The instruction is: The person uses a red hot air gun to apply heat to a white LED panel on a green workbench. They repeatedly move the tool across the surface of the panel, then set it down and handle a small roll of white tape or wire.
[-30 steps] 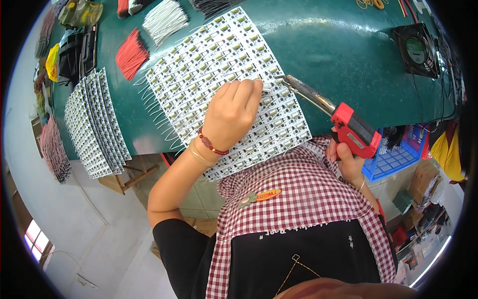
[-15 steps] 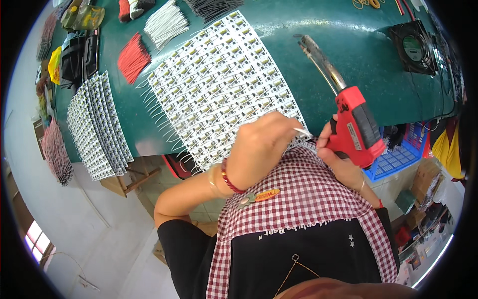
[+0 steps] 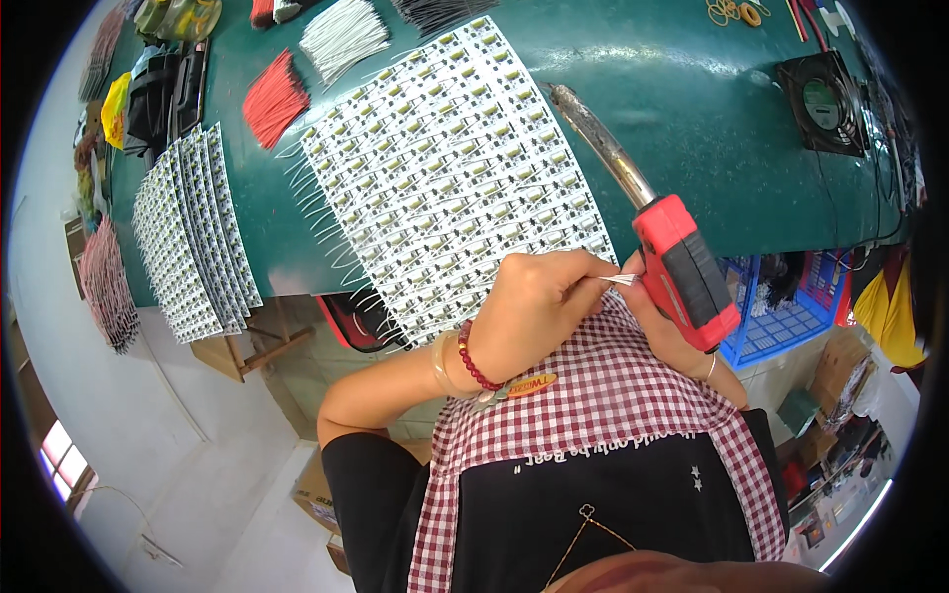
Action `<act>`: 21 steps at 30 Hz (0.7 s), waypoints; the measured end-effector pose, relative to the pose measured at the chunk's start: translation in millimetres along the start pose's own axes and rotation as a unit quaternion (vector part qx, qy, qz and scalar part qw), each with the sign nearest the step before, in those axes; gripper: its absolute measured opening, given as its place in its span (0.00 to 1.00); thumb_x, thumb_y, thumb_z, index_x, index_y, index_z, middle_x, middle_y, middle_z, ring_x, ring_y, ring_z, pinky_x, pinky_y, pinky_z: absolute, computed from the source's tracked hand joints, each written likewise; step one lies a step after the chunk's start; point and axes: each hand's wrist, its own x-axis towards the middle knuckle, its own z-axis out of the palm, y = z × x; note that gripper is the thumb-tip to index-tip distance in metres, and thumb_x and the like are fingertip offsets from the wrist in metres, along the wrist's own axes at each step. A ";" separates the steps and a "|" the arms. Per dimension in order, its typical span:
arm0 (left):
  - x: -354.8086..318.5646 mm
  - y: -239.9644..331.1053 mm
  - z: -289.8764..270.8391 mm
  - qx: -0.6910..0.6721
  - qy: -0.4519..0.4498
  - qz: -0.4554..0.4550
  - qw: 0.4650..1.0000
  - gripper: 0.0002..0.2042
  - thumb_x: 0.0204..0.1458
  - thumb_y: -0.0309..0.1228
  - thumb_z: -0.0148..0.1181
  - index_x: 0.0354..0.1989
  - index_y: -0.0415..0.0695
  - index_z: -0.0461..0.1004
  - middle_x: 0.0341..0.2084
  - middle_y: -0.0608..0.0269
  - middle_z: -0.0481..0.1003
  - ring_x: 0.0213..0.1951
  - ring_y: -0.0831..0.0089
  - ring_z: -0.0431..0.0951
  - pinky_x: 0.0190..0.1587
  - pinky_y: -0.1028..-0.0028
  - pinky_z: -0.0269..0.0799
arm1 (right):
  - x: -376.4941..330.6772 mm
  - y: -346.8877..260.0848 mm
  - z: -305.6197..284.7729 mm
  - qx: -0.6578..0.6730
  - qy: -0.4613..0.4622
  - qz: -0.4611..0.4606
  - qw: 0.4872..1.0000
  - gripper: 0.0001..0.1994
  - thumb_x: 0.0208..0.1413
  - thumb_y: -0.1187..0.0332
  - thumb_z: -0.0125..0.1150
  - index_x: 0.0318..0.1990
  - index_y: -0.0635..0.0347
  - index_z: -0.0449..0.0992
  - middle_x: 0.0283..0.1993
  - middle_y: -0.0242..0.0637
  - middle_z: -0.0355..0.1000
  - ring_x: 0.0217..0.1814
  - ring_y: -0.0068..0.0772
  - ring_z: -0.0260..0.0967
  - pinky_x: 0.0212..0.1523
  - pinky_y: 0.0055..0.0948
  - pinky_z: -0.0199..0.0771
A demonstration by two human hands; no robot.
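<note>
My right hand [image 3: 674, 331] is closed round a red and black soldering gun [image 3: 682, 267], whose metal barrel points up and left over the table. My left hand [image 3: 539, 306] pinches a few short white wires [image 3: 620, 280] between thumb and fingertips. The wires' other ends reach the fingertips of my right hand, so the two hands nearly meet. Just beyond my left hand lies a large white circuit board panel [image 3: 445, 168] with rows of small parts. Thin white wires stick out along its left edge.
On the green table [image 3: 682, 128] lie bundles of red wires [image 3: 276, 99] and white wires [image 3: 344, 40]. Stacked wired panels [image 3: 193, 237] overhang the left edge. A black fan [image 3: 820, 102] stands at the far right. Below the table is a blue crate [image 3: 776, 316].
My hands have come together at the white wires, the left moving slightly right. The soldering gun has shifted left and a little down. The view has tilted slightly.
</note>
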 end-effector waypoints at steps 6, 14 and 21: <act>-4.4 -1.6 -1.7 -0.028 -0.006 -0.057 0.998 0.05 0.50 0.20 0.61 0.35 0.38 0.79 0.22 0.59 0.80 0.24 0.77 0.81 0.26 0.80 0.76 | 7.5 -6.4 2.0 0.006 0.016 -0.080 0.997 0.24 0.46 0.76 0.68 0.51 0.67 0.67 0.42 0.39 0.73 0.39 0.28 0.73 0.39 0.25 0.73; -6.0 -13.1 1.5 0.113 0.061 0.110 0.986 0.09 0.44 0.19 0.63 0.35 0.41 0.79 0.24 0.55 0.78 0.24 0.66 0.79 0.25 0.75 0.73 | 3.8 3.3 6.2 0.024 -0.007 0.002 1.000 0.20 0.47 0.76 0.67 0.49 0.67 0.70 0.42 0.39 0.73 0.39 0.27 0.73 0.39 0.25 0.73; -4.0 -8.6 -3.4 0.167 0.069 0.126 0.975 0.09 0.40 0.18 0.63 0.32 0.41 0.77 0.24 0.59 0.76 0.25 0.65 0.77 0.26 0.73 0.72 | 11.9 -3.2 2.8 0.043 -0.040 0.006 0.998 0.10 0.50 0.77 0.63 0.41 0.63 0.74 0.38 0.34 0.72 0.39 0.23 0.72 0.39 0.23 0.72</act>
